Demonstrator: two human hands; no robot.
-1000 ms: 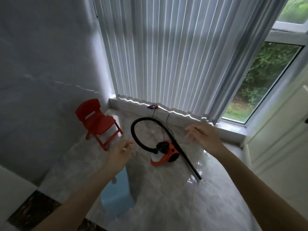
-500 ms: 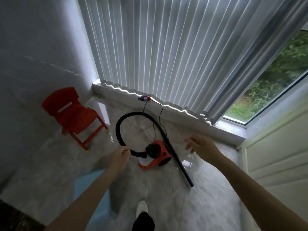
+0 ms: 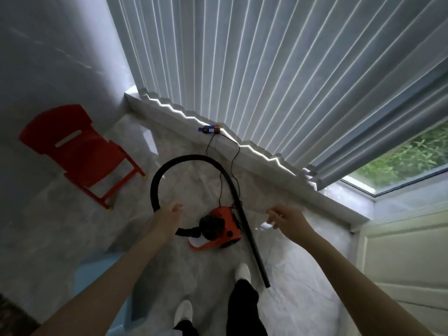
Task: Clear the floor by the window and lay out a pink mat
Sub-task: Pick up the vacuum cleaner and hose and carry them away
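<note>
Closing in on the clutter by the window: over the last second I've stepped forward and dropped my head, so the floor now sits right under me and both feet show at the bottom. Left to right. Chair [image 3: 80,156] against the left wall, untouched, same spot. Hose [image 3: 184,159] loops up from the vacuum and back down past it. My left hand [image 3: 168,213] has moved in from mid-air to the hose's left run, fingers loosely apart, nothing gripped; it looks to be just at the hose, but whether skin touches it I can't tell from this angle. Vacuum [image 3: 219,227] on the floor between my hands, cord running up to a plug [image 3: 209,129] on the sill. My right hand [image 3: 287,218] has come lower and nearer too, fingers spread and curled down, empty, beside the hose's straight end, apart from it. No pink mat in view; only a pale blue sheet [image 3: 97,284] at lower left. Meaning: clearing is only starting, vacuum and chair both still in the way, mat step not begun. Likely next grab is hose or vacuum.
</note>
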